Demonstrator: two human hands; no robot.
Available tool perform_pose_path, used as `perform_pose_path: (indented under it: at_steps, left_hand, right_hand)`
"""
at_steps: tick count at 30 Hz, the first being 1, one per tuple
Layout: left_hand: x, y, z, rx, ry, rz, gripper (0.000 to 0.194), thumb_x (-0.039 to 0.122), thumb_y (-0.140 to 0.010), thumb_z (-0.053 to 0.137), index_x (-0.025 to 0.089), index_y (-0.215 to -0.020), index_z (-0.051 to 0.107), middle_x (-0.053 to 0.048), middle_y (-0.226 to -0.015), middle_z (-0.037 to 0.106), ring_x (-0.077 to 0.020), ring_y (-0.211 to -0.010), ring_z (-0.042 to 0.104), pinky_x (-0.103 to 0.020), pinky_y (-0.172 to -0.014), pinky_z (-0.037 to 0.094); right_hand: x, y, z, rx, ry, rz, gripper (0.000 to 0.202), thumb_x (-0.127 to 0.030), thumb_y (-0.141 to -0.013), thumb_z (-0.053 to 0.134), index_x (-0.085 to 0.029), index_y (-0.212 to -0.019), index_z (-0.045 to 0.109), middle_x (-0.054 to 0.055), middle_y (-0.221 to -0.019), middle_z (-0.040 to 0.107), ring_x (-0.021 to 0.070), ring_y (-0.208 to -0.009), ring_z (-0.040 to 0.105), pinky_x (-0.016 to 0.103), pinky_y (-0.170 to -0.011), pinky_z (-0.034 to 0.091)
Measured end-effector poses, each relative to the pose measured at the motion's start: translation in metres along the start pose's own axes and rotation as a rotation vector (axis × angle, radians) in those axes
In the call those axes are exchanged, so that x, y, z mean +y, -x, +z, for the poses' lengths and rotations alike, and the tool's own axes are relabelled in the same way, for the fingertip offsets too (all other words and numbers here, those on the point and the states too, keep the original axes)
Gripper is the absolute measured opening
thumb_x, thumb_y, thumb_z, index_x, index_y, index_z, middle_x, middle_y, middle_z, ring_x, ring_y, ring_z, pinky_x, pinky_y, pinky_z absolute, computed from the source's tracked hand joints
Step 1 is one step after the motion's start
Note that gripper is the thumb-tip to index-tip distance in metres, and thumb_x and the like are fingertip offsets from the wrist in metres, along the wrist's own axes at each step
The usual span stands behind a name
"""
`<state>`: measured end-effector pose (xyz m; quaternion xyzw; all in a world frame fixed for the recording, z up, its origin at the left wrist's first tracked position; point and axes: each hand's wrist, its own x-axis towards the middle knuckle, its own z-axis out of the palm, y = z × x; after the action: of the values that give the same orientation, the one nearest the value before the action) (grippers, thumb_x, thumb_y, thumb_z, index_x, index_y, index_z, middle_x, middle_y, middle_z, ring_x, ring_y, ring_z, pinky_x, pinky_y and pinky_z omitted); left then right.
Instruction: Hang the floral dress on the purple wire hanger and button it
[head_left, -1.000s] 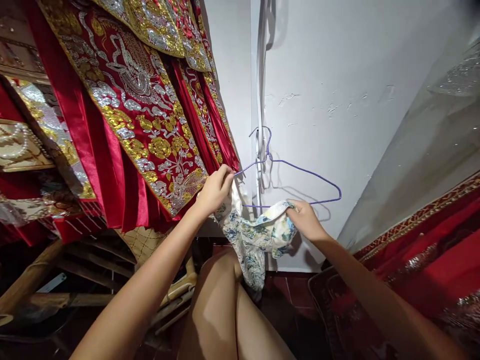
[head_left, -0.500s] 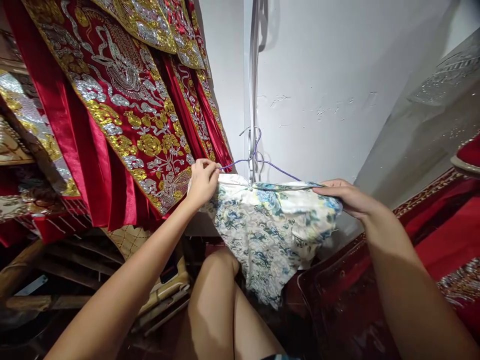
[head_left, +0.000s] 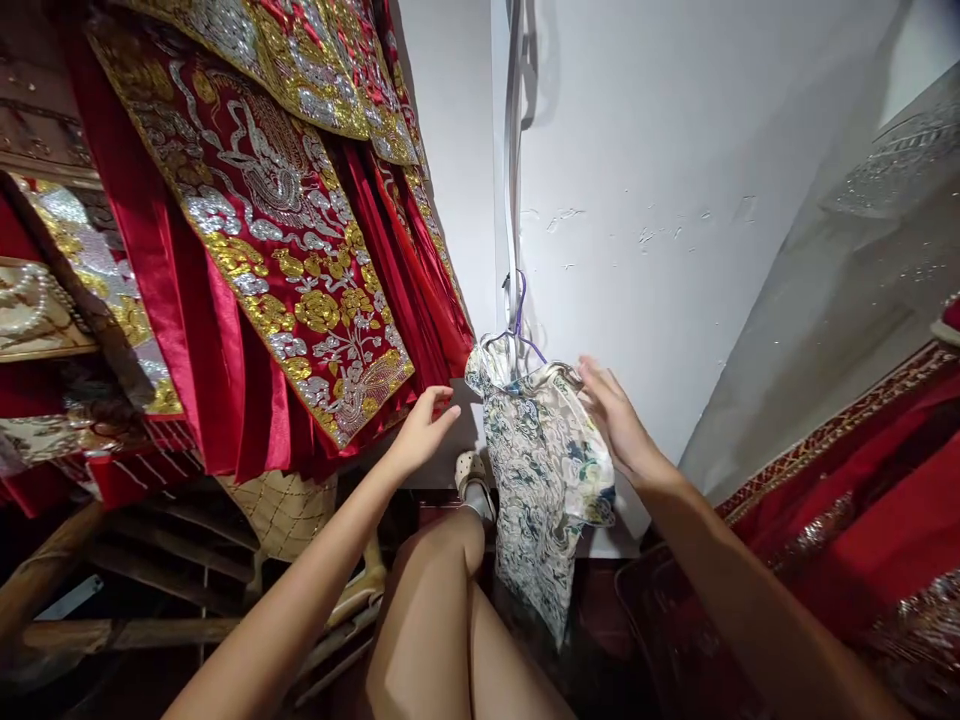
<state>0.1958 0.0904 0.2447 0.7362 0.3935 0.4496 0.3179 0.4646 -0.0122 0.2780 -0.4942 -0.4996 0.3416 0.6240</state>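
Observation:
A white garment with a blue and green floral print (head_left: pixel 534 480) hangs on a purple wire hanger (head_left: pixel 520 300), close to the white wall. To its left, my left hand (head_left: pixel 429 428) is apart from the cloth, thumb and fingers separated, with nothing between them. At the garment's upper right side, my right hand (head_left: pixel 611 410) has its fingers stretched out, next to or lightly touching the fabric; exact contact is unclear. The cloth droops in folds below the hanger.
Red garments with gold and silver embroidery (head_left: pixel 315 300) hang at the left. Below them is a bamboo chair (head_left: pixel 142 632). A white strip (head_left: pixel 513 150) runs down the wall. Red fabric (head_left: pixel 892 470) lies at the right. My legs (head_left: pixel 435 610) are below, one foot in a light clog (head_left: pixel 471 468).
Both hands have let go of the garment's top edge. It has gone from spread wide to hanging narrower and folded. My right hand has moved left, and my left hand slightly lower.

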Motion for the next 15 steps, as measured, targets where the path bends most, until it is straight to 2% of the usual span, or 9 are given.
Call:
perform_pose_path:
  at_steps: [1,2,3,5,7,9,11,13,15]
  left_hand:
    - [-0.004,0.004,0.002,-0.019,-0.036,-0.008,0.033,0.036,-0.087,0.062,0.02,-0.115,0.058,-0.013,-0.128,0.06,-0.0279,-0.123,0.056,-0.045,-0.108,0.041]
    - [-0.008,0.008,0.004,-0.031,-0.065,-0.02,0.034,0.036,-0.087,0.061,0.02,-0.117,0.057,-0.013,-0.13,0.059,-0.0287,-0.124,0.055,-0.046,-0.106,0.041]
    - [-0.012,0.012,0.006,-0.037,-0.086,-0.033,0.034,0.035,-0.087,0.06,0.02,-0.117,0.057,-0.013,-0.131,0.059,-0.0293,-0.124,0.055,-0.047,-0.105,0.043]
    - [-0.017,0.019,0.011,-0.037,-0.114,-0.054,0.034,0.035,-0.087,0.058,0.021,-0.118,0.056,-0.013,-0.131,0.057,-0.03,-0.123,0.055,-0.047,-0.102,0.045]
    - [-0.018,0.024,0.014,-0.024,-0.143,-0.063,0.036,0.035,-0.088,0.057,0.021,-0.121,0.054,-0.014,-0.133,0.055,-0.0302,-0.124,0.054,-0.048,-0.102,0.045]
    - [-0.015,0.027,0.014,0.007,-0.19,-0.037,0.043,0.038,-0.089,0.056,0.021,-0.128,0.049,-0.015,-0.137,0.051,-0.0307,-0.128,0.052,-0.049,-0.104,0.044]
    - [-0.006,0.028,0.012,0.057,-0.269,0.065,0.055,0.04,-0.089,0.058,0.021,-0.138,0.042,-0.017,-0.143,0.046,-0.032,-0.136,0.045,-0.052,-0.111,0.038]
    - [0.009,0.026,0.007,0.121,-0.386,0.212,0.071,0.042,-0.087,0.063,0.022,-0.147,0.033,-0.019,-0.152,0.037,-0.035,-0.145,0.032,-0.057,-0.117,0.028]
    - [0.03,0.024,0.001,0.219,-0.51,0.333,0.086,0.044,-0.083,0.069,0.023,-0.153,0.024,-0.02,-0.16,0.026,-0.0386,-0.15,0.022,-0.062,-0.118,0.021]
  right_hand:
    - [-0.001,0.006,-0.003,0.03,0.087,-0.02,0.072,-0.064,-0.082,0.064,-0.03,-0.143,0.05,0.007,-0.155,0.047,0.031,-0.142,0.042,0.044,-0.112,0.038]
    - [-0.003,0.012,-0.006,0.008,0.177,-0.025,0.071,-0.06,-0.079,0.07,-0.028,-0.14,0.054,0.01,-0.151,0.05,0.0325,-0.139,0.045,0.044,-0.11,0.04]
    - [-0.004,0.018,-0.009,-0.054,0.263,-0.016,0.064,-0.057,-0.077,0.073,-0.023,-0.131,0.062,0.012,-0.14,0.06,0.0341,-0.13,0.053,0.044,-0.104,0.044]
    - [-0.006,0.025,-0.013,-0.175,0.382,0.012,0.045,-0.057,-0.078,0.07,-0.017,-0.097,0.073,0.012,-0.097,0.073,0.0325,-0.097,0.066,0.042,-0.085,0.052]
    - [-0.009,0.027,-0.018,-0.2,0.371,0.002,0.043,-0.059,-0.082,0.065,-0.016,-0.08,0.071,0.006,-0.071,0.068,0.026,-0.074,0.065,0.037,-0.07,0.052]
    - [-0.016,0.025,-0.026,-0.174,0.204,-0.004,0.039,-0.056,-0.081,0.069,-0.017,-0.083,0.072,0.003,-0.07,0.068,0.023,-0.069,0.065,0.034,-0.067,0.052]
    - [-0.027,0.02,-0.037,-0.164,-0.021,0.07,0.036,-0.051,-0.075,0.077,-0.018,-0.089,0.074,0.005,-0.075,0.073,0.0234,-0.069,0.069,0.033,-0.066,0.054]
    - [-0.04,0.017,-0.05,-0.119,-0.185,0.152,0.034,-0.045,-0.069,0.082,-0.018,-0.088,0.075,0.007,-0.075,0.075,0.0254,-0.066,0.071,0.035,-0.063,0.056]
    - [-0.05,0.019,-0.061,-0.031,-0.246,0.108,0.03,-0.041,-0.068,0.083,-0.017,-0.085,0.076,0.009,-0.073,0.076,0.0266,-0.063,0.072,0.035,-0.06,0.057]
